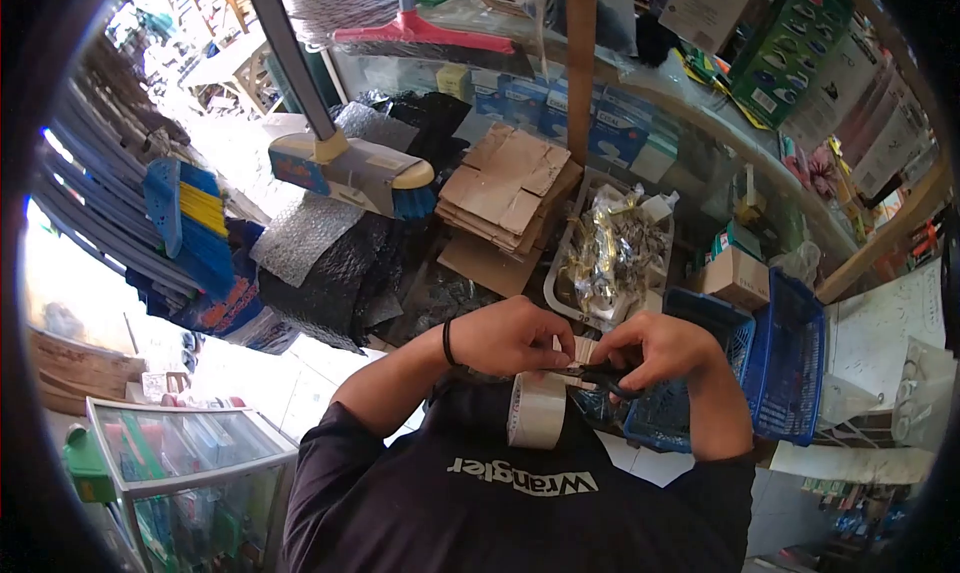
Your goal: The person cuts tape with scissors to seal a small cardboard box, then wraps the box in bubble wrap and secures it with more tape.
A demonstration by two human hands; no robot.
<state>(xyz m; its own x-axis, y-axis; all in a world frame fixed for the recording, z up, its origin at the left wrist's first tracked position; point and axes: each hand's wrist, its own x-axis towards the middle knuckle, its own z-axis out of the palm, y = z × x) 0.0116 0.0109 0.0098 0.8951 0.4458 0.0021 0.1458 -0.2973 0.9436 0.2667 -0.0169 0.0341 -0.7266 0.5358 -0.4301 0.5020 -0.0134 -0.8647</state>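
My left hand (510, 335), with a black band at the wrist, is closed in a pinch in front of my chest. Its fingertips are on the strip end of a wide roll of clear tape (537, 413), which hangs just below them over my dark shirt. My right hand (655, 348) is wrapped round black-handled scissors (606, 377), their blades pointing left toward the tape strip. Between the hands shows a small brown cardboard piece (572, 349), partly covered by the fingers.
Ahead lie stacked cardboard pieces (505, 188) and a white tray (553, 291) of small plastic-wrapped parts. Blue baskets (790, 373) stand at the right. Black bubble wrap (340, 278) and a broom (350, 173) are at the left. A glass case (190, 453) stands lower left.
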